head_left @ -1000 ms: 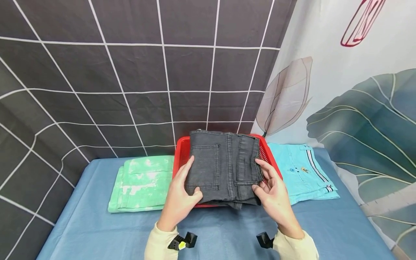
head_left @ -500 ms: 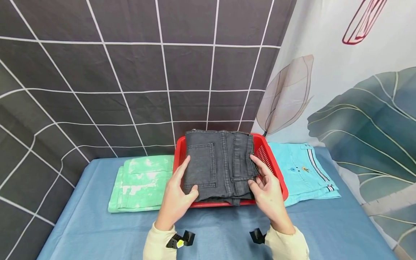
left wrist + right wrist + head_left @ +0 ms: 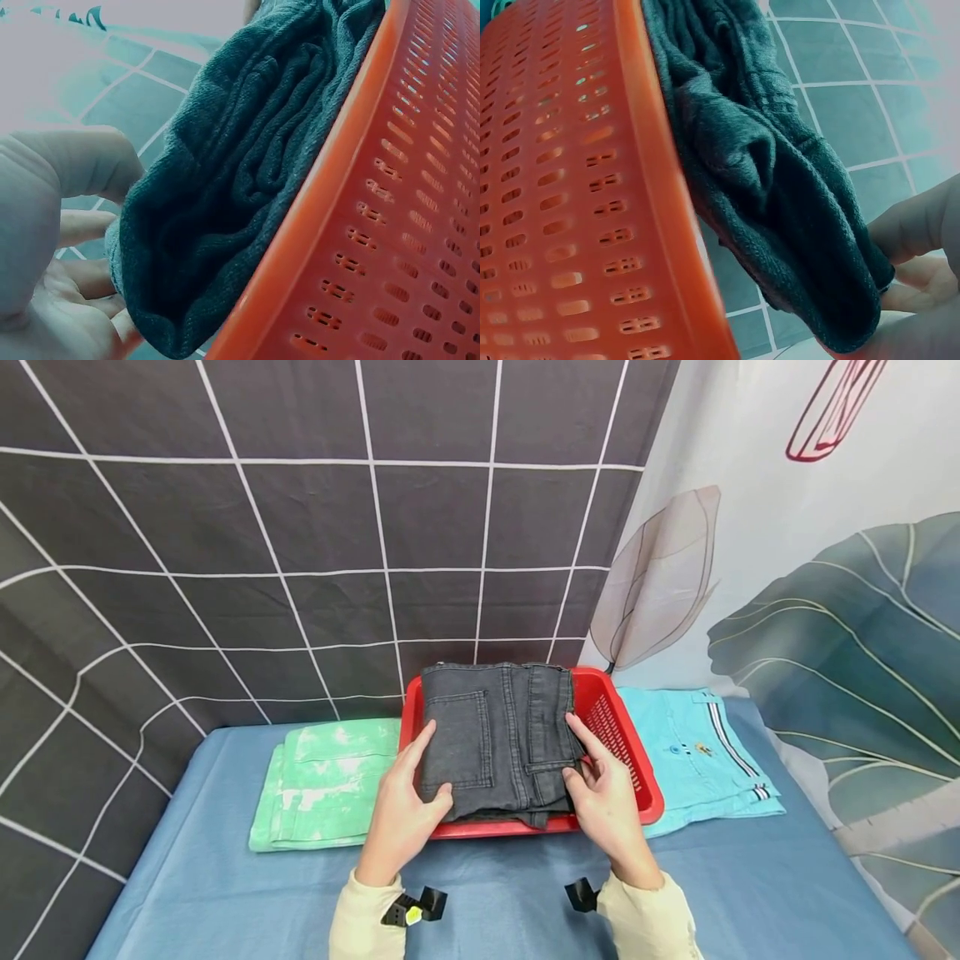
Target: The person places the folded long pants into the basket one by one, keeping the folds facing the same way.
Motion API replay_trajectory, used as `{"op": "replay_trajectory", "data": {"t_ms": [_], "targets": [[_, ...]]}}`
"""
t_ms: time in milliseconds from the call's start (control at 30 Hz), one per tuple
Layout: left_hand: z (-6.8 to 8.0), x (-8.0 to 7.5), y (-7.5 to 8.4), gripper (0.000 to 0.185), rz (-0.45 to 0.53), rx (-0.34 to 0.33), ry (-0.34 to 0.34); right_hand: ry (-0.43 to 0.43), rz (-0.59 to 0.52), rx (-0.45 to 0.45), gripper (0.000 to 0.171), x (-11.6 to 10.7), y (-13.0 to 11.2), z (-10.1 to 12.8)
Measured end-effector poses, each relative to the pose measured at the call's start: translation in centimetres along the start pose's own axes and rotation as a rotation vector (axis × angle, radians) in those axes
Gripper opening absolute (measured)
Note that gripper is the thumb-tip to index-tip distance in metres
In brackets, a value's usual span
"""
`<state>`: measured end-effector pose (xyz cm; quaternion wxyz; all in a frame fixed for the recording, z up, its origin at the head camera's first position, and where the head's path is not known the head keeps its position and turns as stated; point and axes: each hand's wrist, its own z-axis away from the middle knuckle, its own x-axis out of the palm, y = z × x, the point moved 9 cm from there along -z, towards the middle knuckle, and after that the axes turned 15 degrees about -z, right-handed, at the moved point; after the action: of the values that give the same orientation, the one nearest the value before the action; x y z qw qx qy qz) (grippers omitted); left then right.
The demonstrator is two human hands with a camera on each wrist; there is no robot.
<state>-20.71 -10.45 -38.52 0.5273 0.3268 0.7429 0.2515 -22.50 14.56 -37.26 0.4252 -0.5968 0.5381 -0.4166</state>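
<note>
Blue-clothed table (image 3: pixel 225 893), folded dark jeans (image 3: pixel 495 739) over red basket (image 3: pixel 637 777) (near edge), left hand (image 3: pixel 401 814) and right hand (image 3: pixel 603 797) pinching either side

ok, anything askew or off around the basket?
Mostly tidy. The folded dark grey jeans sit toward the left of the red basket, and their near edge overhangs the front rim, with both hands, left and right, gripping it. The green and turquoise garments lie flat on either side.

Red basket (image 3: pixel 637 777) floor hidden beneath the folded dark jeans (image 3: pixel 495 743)
</note>
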Motion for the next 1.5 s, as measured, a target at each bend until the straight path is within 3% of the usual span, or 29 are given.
{"op": "replay_trajectory", "data": {"t_ms": [833, 1500], "targets": [[-0.8, 0.3, -0.3, 0.073, -0.177, -0.052, -0.069, 0.02, 0.235, 0.048, 0.071, 0.3, 1.7, -1.0], [-1.1, 0.7, 0.4, 0.066, -0.309, -0.025, -0.084, 0.03, 0.287, 0.093, 0.073, 0.4, 2.9, -1.4]]}}
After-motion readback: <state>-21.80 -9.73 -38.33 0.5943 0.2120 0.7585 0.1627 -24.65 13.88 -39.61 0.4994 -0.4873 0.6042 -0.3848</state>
